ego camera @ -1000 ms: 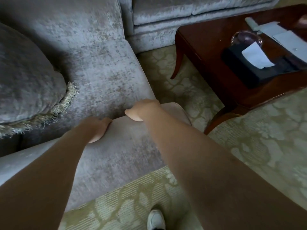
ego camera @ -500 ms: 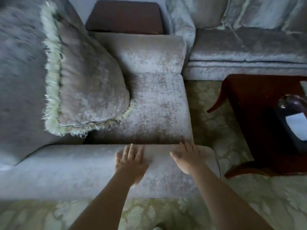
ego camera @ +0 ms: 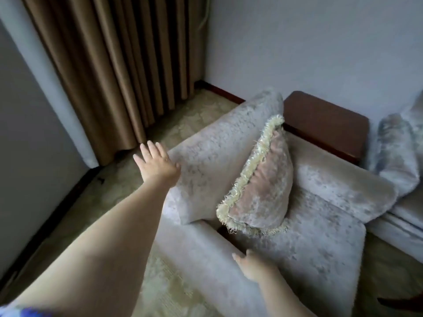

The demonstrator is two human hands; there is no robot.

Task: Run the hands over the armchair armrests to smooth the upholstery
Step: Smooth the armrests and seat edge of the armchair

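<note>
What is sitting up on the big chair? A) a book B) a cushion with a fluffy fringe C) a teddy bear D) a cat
B: a fringed cushion stands on the seat, tilted against the armchair back.

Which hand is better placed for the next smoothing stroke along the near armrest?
Right. The right hand rests on the near pale grey velvet armrest, while the left hand, fingers spread, is up by the grey velvet backrest corner.

Left hand [ego camera: 158, 164] outstretched, flat; right hand [ego camera: 254, 265] seemingly flat.
</note>
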